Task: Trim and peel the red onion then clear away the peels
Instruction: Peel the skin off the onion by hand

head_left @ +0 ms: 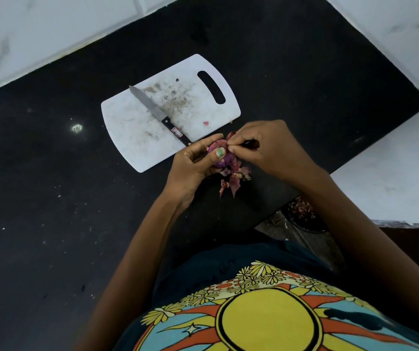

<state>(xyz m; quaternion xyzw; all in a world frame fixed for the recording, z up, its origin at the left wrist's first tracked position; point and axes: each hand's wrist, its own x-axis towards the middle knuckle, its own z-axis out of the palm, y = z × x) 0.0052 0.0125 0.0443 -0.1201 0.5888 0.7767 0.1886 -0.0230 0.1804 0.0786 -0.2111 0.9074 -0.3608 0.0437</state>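
My left hand (193, 160) grips a small red onion (219, 156) just off the near corner of the white cutting board (132, 138), thumb pressed on its side. My right hand (261, 150) pinches a strip of onion skin (230, 137) at the onion's top. Loose dry peels (233, 179) lie on the black counter right under the onion. A knife (157, 114) with a black handle lies diagonally across the board, blade pointing to the far left, untouched.
The black counter (51, 198) is flanked by white tiled walls at the back and a white ledge on the right. A tiny red scrap (205, 123) sits on the board. Below the counter edge, a dark bin (304, 216) holding peels is partly visible.
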